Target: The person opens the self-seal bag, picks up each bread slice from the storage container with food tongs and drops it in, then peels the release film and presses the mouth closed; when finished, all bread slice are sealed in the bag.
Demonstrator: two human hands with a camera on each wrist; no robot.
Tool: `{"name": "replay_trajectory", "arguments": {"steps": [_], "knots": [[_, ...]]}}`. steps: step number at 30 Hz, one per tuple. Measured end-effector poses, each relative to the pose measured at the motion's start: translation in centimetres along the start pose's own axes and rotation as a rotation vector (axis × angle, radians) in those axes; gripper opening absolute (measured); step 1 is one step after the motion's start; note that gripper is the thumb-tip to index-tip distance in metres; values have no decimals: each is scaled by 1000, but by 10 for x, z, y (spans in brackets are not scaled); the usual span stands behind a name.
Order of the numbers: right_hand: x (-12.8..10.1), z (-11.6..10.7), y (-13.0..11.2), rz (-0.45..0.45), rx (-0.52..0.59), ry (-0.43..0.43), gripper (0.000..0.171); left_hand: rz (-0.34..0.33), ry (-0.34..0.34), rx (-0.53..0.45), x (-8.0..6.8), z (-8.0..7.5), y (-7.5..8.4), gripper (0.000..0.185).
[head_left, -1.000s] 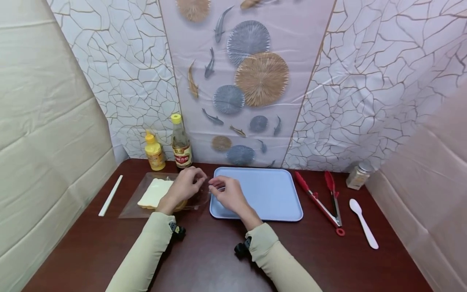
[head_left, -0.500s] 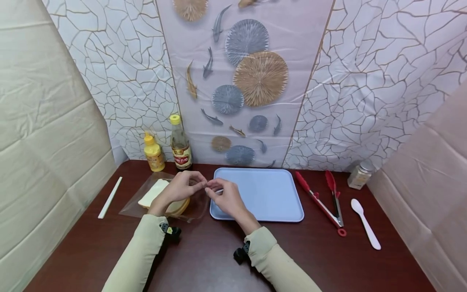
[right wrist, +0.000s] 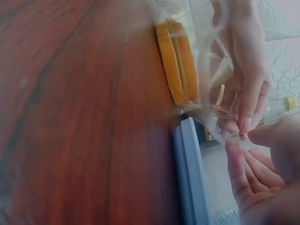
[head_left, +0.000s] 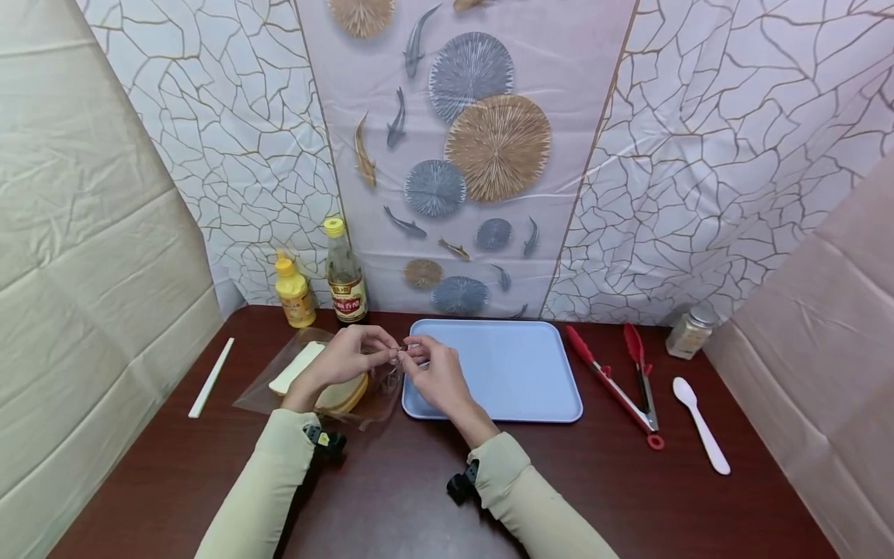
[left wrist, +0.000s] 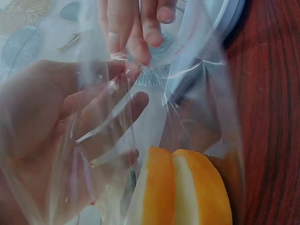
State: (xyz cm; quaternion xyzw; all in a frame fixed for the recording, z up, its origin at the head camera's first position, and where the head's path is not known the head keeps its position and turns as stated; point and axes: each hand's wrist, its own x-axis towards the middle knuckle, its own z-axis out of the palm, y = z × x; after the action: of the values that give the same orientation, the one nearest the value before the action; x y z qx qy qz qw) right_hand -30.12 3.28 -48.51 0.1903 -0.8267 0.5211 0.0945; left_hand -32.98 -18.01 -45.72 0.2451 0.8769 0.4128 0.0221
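A clear plastic bag (head_left: 261,392) holding sliced bread (head_left: 340,396) lies on the dark wooden table, left of a light blue tray (head_left: 503,373). My left hand (head_left: 352,357) and right hand (head_left: 429,373) meet at the bag's open end, just above the tray's left edge, each pinching the thin plastic there. In the left wrist view the bag (left wrist: 197,93) is stretched over my left hand (left wrist: 70,122), with the orange-crusted bread slices (left wrist: 187,187) below. The right wrist view shows the bread (right wrist: 178,61) on edge and both hands' fingertips (right wrist: 243,129) nipping the plastic.
A yellow squeeze bottle (head_left: 293,291) and a dark sauce bottle (head_left: 345,276) stand at the back wall. A white stick (head_left: 212,376) lies far left. Red tongs (head_left: 621,380), a white spoon (head_left: 701,425) and a small jar (head_left: 687,330) lie right of the tray.
Both hands have drawn closer together and lifted the bag's open end slightly. The bag and bread have shifted a little and the bread now tilts up under the left hand.
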Motion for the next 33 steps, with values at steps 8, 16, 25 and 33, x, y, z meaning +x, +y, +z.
{"name": "replay_trajectory", "arguments": {"steps": [8,16,25,33], "knots": [[-2,-1,0,-6,-45,1,11,-14,4,-14,-1,1,1,7],[0,-2,0,-49,-145,-16,15,21,-32,-3,-1,-2,1,11],[-2,-5,-2,-53,-273,-4,10,26,-51,-3,0,3,4,5],[-3,-5,-5,-59,-286,34,8,101,-5,96,3,10,0,5]]}}
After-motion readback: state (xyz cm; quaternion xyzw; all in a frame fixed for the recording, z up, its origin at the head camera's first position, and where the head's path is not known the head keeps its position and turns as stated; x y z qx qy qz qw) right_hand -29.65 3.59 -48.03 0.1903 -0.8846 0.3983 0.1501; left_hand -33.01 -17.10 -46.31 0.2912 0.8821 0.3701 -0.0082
